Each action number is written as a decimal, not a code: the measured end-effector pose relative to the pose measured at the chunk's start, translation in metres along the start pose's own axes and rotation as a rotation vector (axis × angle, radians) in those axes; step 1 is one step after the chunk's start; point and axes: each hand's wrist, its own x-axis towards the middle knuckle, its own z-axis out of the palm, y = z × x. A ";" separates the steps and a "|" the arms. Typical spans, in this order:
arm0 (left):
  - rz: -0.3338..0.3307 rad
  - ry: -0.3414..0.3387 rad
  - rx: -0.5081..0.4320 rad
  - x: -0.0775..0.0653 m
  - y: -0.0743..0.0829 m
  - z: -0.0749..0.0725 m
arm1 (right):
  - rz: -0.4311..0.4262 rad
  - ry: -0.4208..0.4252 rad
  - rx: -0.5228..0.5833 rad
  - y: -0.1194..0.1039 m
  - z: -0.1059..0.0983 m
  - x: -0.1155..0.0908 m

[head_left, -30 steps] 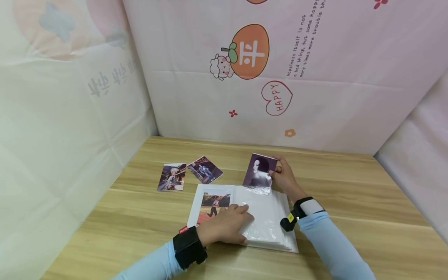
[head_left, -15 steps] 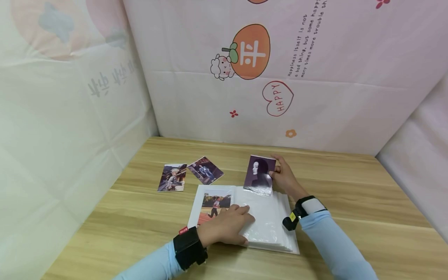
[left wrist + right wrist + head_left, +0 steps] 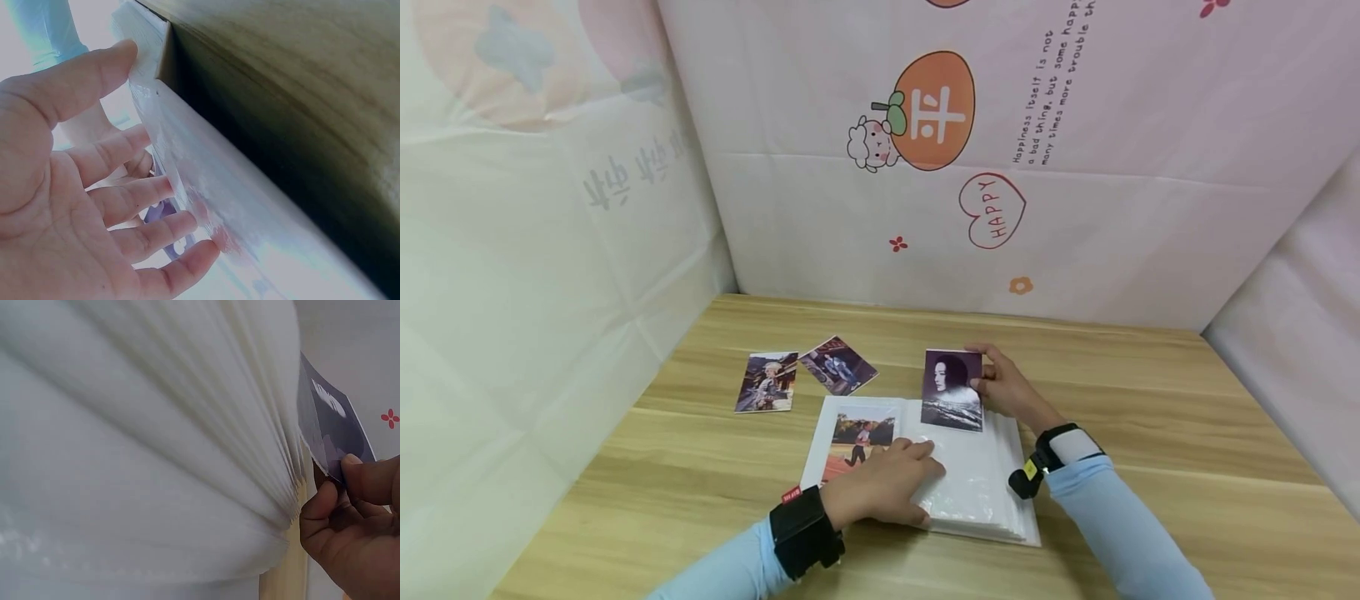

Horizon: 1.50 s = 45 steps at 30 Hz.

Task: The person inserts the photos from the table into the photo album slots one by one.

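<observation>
A white photo album (image 3: pixel 970 475) lies spread on the wooden table, with a photo of a runner (image 3: pixel 863 429) in its left page. My left hand (image 3: pixel 891 483) rests across the album's middle, fingers extended; in the left wrist view its fingertips (image 3: pixel 209 250) touch the clear sleeve. My right hand (image 3: pixel 1011 387) pinches the right edge of a dark purple portrait photo (image 3: pixel 951 383). The photo's lower part overlaps the top of the right-hand page. In the right wrist view thumb and fingers grip the photo (image 3: pixel 340 419) beside the fanned page edges (image 3: pixel 262 425).
Two loose photos lie left of the portrait: one of a person in light clothing (image 3: pixel 766 382) and a tilted one with a figure in blue (image 3: pixel 838 365). Printed white cloth (image 3: pixel 805 225) stands behind the wooden table (image 3: pixel 1150 400) and along both sides.
My right hand has brought the portrait photo down and slightly left, so it overlaps more of the right page. The left hand stays in place on the album.
</observation>
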 end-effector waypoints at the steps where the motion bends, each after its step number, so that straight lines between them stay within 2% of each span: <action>1: 0.001 0.001 0.000 0.000 0.000 0.000 | 0.002 -0.008 0.002 0.000 0.000 -0.001; 9: 0.006 0.009 -0.004 0.000 0.000 0.000 | -0.014 -0.048 -0.009 0.000 0.000 -0.005; 17: -0.001 0.009 -0.006 -0.001 0.001 -0.002 | -0.033 -0.082 -0.066 0.002 0.000 -0.008; 23: -0.004 0.004 0.000 -0.001 0.002 -0.001 | -0.074 -0.090 -0.131 0.004 -0.001 -0.012; 30: 0.006 0.014 0.014 -0.001 0.002 -0.001 | -0.135 -0.133 -0.149 0.005 0.000 -0.014; 38: -0.003 0.006 0.015 -0.002 0.002 -0.003 | -0.141 -0.117 -0.239 0.003 0.003 -0.017; 45: -0.008 -0.001 0.004 -0.002 0.003 -0.003 | -0.141 -0.118 -0.259 0.001 0.005 -0.019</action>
